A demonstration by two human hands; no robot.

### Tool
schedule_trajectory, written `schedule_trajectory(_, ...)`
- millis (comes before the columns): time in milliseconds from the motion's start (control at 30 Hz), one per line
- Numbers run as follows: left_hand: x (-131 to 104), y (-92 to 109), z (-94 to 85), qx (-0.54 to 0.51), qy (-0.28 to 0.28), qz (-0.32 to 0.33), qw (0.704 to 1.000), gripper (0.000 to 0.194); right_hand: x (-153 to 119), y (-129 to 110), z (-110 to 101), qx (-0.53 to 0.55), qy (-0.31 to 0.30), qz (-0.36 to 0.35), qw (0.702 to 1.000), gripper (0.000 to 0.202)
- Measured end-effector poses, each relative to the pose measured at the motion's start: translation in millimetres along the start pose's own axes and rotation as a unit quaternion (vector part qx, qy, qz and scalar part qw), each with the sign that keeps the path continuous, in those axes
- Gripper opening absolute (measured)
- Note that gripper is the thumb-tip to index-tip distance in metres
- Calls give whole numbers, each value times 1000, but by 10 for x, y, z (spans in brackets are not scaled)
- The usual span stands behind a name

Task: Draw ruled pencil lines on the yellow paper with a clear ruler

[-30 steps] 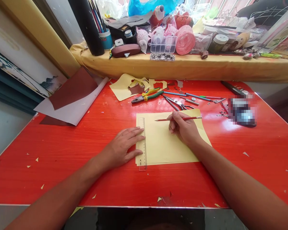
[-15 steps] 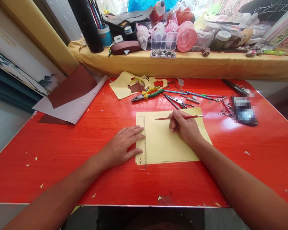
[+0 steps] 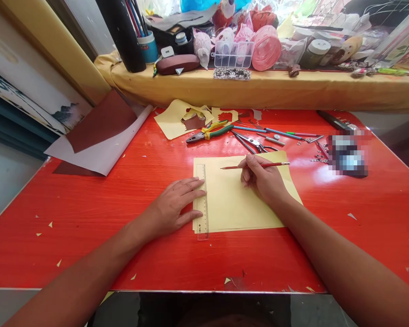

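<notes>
Yellow sheets of paper [image 3: 225, 209] lie on the red table in front of me. A clear plastic ruler [image 3: 202, 222] is set upright along the left side of the top sheet. My left hand [image 3: 177, 202] lies flat with its fingers spread, the fingertips pressing on the ruler. Over the upper right of the paper, my right hand [image 3: 262, 177] is closed around a red pencil [image 3: 271, 164]. The pencil is held nearly level, its tip pointing left and its eraser end to the right. Whether the tip touches the paper I cannot tell.
Behind the paper lie green-and-yellow pliers [image 3: 209, 132], smaller metal pliers [image 3: 255, 142] and cut yellow paper scraps [image 3: 172, 120]. Brown and white sheets [image 3: 102, 136] rest at the left. A blurred dark object [image 3: 347, 156] is at the right. Craft supplies crowd the cloth-covered ledge [image 3: 177, 88].
The view has shifted very slightly. Both hands, the ruler and the pencil keep their places on the paper.
</notes>
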State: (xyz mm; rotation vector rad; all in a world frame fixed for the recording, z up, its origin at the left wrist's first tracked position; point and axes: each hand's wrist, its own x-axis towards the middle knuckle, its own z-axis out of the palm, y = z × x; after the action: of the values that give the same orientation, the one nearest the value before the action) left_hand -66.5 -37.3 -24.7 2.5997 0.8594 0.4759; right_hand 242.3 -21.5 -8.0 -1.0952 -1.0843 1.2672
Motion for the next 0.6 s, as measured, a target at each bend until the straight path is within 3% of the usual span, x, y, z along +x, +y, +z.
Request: schedule_trajectory(600,-20,-20,54,-17,13,-11,1000,45,2,31,-28,-9,-6,-1,1000,47)
